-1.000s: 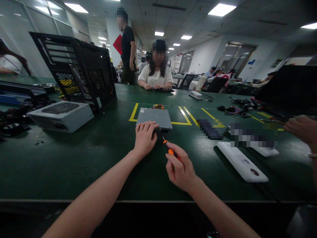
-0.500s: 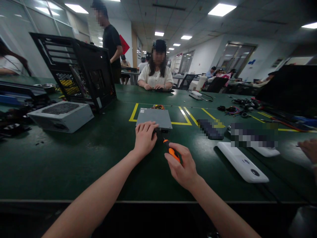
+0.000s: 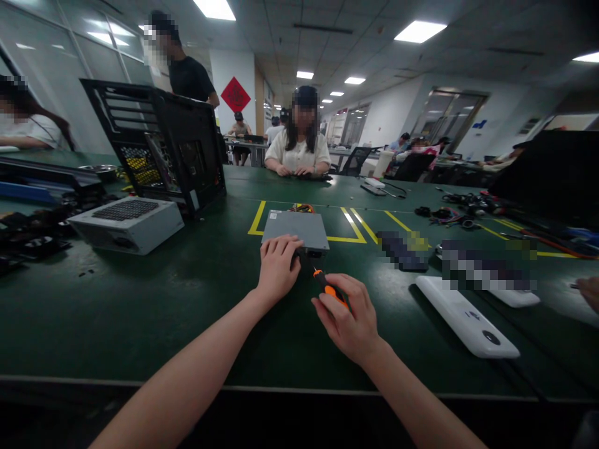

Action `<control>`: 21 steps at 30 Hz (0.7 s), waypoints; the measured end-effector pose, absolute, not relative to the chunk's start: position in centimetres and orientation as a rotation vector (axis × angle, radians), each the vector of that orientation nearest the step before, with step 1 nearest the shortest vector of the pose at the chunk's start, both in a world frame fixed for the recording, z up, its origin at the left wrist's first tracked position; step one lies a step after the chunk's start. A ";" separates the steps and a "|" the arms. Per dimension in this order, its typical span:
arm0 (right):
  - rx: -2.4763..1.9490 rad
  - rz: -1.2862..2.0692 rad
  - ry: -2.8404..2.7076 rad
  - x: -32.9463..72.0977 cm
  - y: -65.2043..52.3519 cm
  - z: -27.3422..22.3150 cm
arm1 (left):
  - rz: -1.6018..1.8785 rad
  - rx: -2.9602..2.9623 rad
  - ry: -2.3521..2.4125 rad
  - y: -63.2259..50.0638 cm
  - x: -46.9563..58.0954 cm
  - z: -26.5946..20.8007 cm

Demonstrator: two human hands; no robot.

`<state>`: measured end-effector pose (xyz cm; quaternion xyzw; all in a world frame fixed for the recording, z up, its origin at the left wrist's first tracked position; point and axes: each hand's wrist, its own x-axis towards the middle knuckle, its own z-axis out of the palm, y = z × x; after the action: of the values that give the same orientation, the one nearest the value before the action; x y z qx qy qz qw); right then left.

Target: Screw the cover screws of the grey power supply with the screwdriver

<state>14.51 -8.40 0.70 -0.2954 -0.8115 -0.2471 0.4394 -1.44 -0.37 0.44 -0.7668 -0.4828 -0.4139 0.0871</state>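
A flat grey computer power supply [image 3: 299, 229] lies on the green table in front of me, its coloured wires [image 3: 302, 208] at the far side. My left hand [image 3: 279, 265] holds its near left part, fingers over the top and thumb at the near face. Between the thumb and fingers of my right hand [image 3: 349, 312] is an orange and black screwdriver [image 3: 330, 290]. Its thin tip points at the near face, close to the dark socket [image 3: 317, 254]; whether it touches a screw I cannot make out.
Left stand a larger power supply [image 3: 133, 227] and a black computer case [image 3: 187, 156]. To the right lie a dark phone [image 3: 401, 251], a white device [image 3: 468, 318] and cables [image 3: 449, 215]. A person [image 3: 299, 140] sits opposite; another's hand [image 3: 588, 293] shows at the right edge.
The whole view has shifted slightly, so things sit lower and further right. Both hands keep nearly the same place at the power supply. The standing person at the back left has moved left.
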 end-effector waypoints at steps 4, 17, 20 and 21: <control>-0.690 -0.610 -2.031 14.6 -8.3 0.5 | -1.244 -2.286 -1.420 -0.4 -1.4 0.5; -0.691 -0.585 -2.051 14.9 -8.1 0.3 | -1.270 -2.282 -1.417 -0.3 -1.5 0.5; -0.666 -0.561 -2.065 14.9 -8.1 0.3 | -1.273 -2.282 -1.414 -0.3 -1.5 0.5; -0.665 -0.533 -2.065 14.8 -8.1 0.3 | -1.275 -2.280 -1.416 -0.3 -1.5 0.5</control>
<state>14.84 -8.09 0.29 -0.2677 -0.8308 -0.2146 0.4382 -1.51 -0.31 0.46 -0.7646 -0.4747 -0.4276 0.0848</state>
